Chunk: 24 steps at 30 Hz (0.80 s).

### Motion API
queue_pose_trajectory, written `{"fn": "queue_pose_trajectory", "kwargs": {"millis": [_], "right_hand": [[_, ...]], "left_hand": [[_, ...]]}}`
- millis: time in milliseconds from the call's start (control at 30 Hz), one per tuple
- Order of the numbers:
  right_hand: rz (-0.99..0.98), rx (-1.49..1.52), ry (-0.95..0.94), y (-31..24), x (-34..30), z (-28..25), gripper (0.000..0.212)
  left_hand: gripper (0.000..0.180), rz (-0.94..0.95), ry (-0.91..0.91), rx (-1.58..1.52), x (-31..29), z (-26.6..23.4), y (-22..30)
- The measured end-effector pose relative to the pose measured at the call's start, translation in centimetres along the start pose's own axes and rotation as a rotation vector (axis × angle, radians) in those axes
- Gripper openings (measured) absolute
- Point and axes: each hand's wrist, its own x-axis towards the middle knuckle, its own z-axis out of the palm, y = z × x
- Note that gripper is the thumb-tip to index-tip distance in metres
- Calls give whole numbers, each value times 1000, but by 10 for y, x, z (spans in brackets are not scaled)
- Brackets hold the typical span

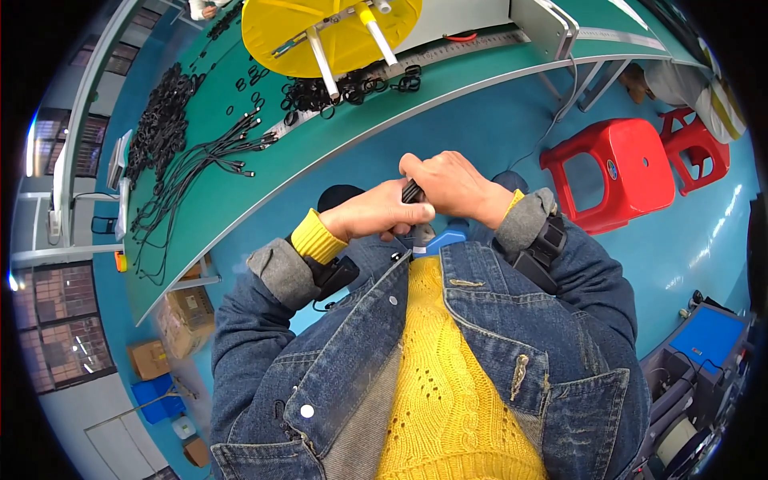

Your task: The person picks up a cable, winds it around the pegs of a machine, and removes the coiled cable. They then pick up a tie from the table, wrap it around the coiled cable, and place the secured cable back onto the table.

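My left hand (374,211) and my right hand (453,186) meet in front of my chest, in the space before the table edge. Both are closed around a small bundle of black cable (412,192), of which only a short part shows between the fingers. The thumb of my left hand lies across the front, and the right fingers curl over the top. On the table at the left lie loose black cables (212,156) with metal-tipped plugs. Beyond the hands stands a yellow disc (280,32) with white posts, with small black coils (308,94) heaped below it.
A green table (232,200) curves across the far side, with a large black cable heap (164,112) at its left. Red stools (632,172) stand at the right on the blue floor. Cardboard boxes (188,320) sit under the table's left end. A steel ruler (472,46) lies along the table.
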Motion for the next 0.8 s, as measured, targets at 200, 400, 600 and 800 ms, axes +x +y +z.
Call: {"fn": "queue_pose_trajectory", "kwargs": {"millis": [200,400,600,800], "right_hand": [[173,681,94,5,-9,37,22],[154,175,-56,-12,-12,26,16],[115,178,-36,-1,-10,36,18],[369,569,110,0,-12,51,16]], "left_hand": [[39,11,14,93,3,-3,-10],[35,-172,-44,18,10,-12,-21],[33,125,-205,-38,11,-9,-35],[20,-101,-131,-52,21,-20,-40]]}}
